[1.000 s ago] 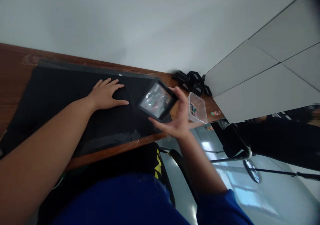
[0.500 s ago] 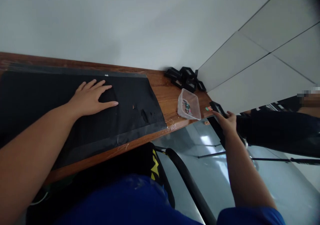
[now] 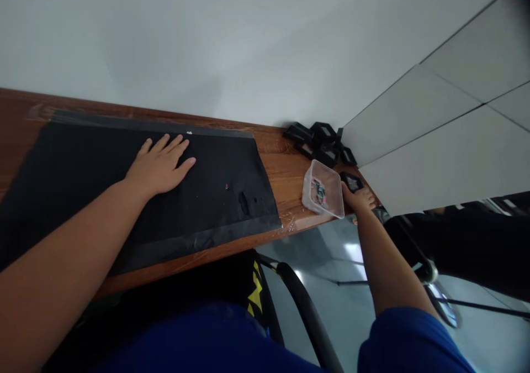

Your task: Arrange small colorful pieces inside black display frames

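Observation:
My left hand [image 3: 159, 164] lies flat and open on a black mat [image 3: 124, 196] that covers most of a wooden table [image 3: 285, 168]. My right hand [image 3: 358, 199] reaches to the table's right end, fingers round a small black frame [image 3: 353, 182] that sits beside a clear plastic tub [image 3: 323, 189]. Small coloured bits lie inside the tub. A pile of black hexagonal frames [image 3: 321, 141] is against the wall behind it.
The wall runs along the table's far edge, with grey panels [image 3: 434, 135] at the right. A black chair [image 3: 298, 301] sits below the table's front edge. Another person in dark clothing [image 3: 467, 240] is at the right.
My right hand carried the black frame from over the mat off to the right, past the table's end, then back onto the table beside the tub. My left hand stayed flat.

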{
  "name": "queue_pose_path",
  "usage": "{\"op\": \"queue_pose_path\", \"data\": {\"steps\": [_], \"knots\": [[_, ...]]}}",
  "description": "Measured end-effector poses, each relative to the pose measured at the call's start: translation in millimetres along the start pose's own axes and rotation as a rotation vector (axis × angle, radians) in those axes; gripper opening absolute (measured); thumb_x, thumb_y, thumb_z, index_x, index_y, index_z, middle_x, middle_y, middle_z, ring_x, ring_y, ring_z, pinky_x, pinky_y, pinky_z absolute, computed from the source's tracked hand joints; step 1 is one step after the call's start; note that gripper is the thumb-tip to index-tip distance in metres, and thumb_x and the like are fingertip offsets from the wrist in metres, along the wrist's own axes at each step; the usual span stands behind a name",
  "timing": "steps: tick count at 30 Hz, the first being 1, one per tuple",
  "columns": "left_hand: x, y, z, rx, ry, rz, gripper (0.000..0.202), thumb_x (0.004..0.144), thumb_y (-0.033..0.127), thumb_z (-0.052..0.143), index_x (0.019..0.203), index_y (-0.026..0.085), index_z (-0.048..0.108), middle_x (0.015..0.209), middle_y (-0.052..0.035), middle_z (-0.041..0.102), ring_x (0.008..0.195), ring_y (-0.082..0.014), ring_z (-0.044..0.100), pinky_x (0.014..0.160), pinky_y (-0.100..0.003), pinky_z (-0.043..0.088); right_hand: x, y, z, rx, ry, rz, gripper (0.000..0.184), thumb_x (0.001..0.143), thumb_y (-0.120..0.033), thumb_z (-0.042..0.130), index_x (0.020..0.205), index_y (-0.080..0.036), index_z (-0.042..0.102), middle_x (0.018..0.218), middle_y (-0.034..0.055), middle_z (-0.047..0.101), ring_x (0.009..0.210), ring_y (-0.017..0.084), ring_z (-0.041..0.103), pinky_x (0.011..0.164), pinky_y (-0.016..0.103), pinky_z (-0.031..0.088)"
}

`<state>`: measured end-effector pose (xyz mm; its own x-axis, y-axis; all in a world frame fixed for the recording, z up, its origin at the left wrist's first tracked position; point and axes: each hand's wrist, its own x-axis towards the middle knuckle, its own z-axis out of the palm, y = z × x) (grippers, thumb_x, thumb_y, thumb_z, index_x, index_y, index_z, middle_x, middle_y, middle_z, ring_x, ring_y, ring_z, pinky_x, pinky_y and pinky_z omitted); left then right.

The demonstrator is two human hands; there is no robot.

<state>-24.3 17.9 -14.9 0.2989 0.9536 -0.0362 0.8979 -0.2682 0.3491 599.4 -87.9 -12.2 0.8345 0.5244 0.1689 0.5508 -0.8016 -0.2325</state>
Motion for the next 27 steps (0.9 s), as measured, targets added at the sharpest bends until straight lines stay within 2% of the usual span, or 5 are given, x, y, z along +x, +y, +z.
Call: {"op": "queue_pose_path", "data": {"steps": [4,9,13,22,27], "knots": [[1,7,-2.1,0.076,-0.04,-0.045,0.092,0.115,0.064,0.022,0.187,0.009,0.036,0.197,-0.0139,0.026,0.184,-0.0413,0.018,0.148,-0.062,0.013,2,-3,6,0.004,-0.082,-0.048,0.117,0.102,-0.073,0.056,0.183,0.005,0.022,0.19,0.0394,0.029,0.183,0.049,0.021,0.148,0.067,0.01],[3,6,-0.3,0.088,-0.059,-0.063,0.089,0.117,0.063,0.02,0.188,0.011,0.036,0.198,-0.011,0.024,0.185,-0.0381,0.015,0.149,-0.058,0.011,2,1,6,0.021,-0.105,-0.151,0.122,0.101,-0.073,0.048,0.184,0.008,0.01,0.194,0.0357,0.018,0.186,0.043,0.011,0.15,0.063,0.001],[4,3,1.2,0.071,-0.063,-0.072,0.086,0.118,0.059,0.018,0.187,0.012,0.038,0.198,-0.0089,0.025,0.186,-0.0353,0.015,0.15,-0.056,0.009,-1,4,7,0.043,-0.118,-0.208,0.116,0.103,-0.068,0.04,0.184,0.007,0.007,0.198,0.0302,0.008,0.188,0.036,0.002,0.151,0.057,-0.004],[7,-2,7.1,0.09,-0.012,-0.021,0.085,0.118,0.06,0.025,0.186,0.011,0.041,0.196,-0.013,0.03,0.184,-0.0388,0.022,0.149,-0.06,0.014,-17,11,20,0.046,-0.114,-0.223,0.102,0.107,-0.062,0.02,0.188,0.0,0.013,0.2,0.0224,0.006,0.189,0.034,-0.001,0.15,0.063,-0.003],[8,10,8.6,0.106,0.007,-0.121,0.086,0.117,0.063,0.026,0.187,0.013,0.039,0.198,-0.0139,0.026,0.185,-0.0452,0.004,0.148,-0.069,0.005,-25,10,21,-0.035,-0.125,-0.241,0.102,0.109,-0.067,0.024,0.19,-0.006,0.014,0.201,0.0192,0.006,0.189,0.035,-0.003,0.15,0.063,-0.001]]}}
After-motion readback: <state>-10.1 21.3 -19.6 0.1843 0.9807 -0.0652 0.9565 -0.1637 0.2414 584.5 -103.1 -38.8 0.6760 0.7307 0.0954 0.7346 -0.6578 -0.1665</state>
